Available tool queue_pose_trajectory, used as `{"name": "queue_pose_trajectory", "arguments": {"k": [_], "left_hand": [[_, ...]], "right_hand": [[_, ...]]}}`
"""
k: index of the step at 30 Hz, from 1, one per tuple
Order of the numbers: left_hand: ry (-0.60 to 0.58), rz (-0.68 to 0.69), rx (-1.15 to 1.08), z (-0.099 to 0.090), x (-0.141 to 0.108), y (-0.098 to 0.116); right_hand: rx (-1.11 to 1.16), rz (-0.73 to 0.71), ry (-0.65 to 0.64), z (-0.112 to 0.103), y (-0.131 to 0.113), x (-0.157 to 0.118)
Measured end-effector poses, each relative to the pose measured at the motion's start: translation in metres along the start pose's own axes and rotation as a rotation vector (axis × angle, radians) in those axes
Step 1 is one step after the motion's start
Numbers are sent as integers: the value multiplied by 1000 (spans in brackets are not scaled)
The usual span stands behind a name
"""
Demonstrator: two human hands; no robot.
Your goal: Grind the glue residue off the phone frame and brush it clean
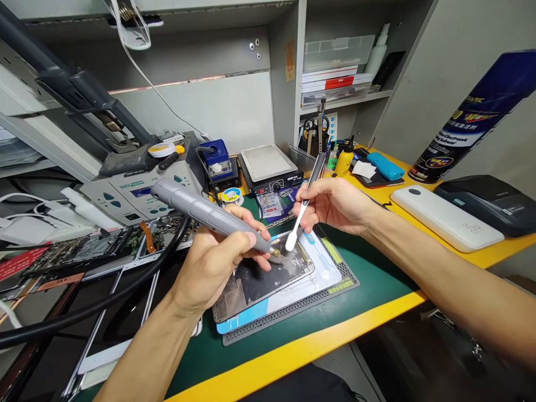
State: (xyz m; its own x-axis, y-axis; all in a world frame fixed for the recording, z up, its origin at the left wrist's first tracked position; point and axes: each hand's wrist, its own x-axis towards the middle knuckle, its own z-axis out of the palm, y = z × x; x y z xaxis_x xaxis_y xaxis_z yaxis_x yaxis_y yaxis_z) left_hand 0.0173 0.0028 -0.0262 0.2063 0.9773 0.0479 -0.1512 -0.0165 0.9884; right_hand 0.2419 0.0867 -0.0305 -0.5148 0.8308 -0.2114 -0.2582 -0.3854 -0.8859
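Note:
My left hand [224,251] is wrapped round a grey cylindrical hot-air handle [209,215], its metal nozzle pointing down to the right over a dark flat device panel [262,279]. Between the fingers of my right hand [330,206] is a slim tool [307,192] with a dark upper end and a white rounded tip, held slanted just above the same panel, close to the nozzle. The panel lies on a white and blue sheet [330,265], which rests on a grey perforated mat [288,308]. Whether the white tip touches the panel I cannot tell.
A thick black hose [138,290] crosses the left side over stacked screens and boards. Behind stand a grey control station [138,195] and a flat heating plate [268,163]. At right are a white power bank [446,219] and a tall blue spray can [473,117].

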Motion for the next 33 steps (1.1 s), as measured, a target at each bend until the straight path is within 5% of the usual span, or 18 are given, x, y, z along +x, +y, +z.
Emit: {"name": "queue_pose_trajectory", "arguments": {"k": [12, 33], "left_hand": [[-149, -30, -26, -10, -2, 0], [-230, 35, -42, -12, -4, 2]], "right_hand": [[24, 6, 31, 9, 1, -3], [23, -85, 97, 4, 2, -1]]}}
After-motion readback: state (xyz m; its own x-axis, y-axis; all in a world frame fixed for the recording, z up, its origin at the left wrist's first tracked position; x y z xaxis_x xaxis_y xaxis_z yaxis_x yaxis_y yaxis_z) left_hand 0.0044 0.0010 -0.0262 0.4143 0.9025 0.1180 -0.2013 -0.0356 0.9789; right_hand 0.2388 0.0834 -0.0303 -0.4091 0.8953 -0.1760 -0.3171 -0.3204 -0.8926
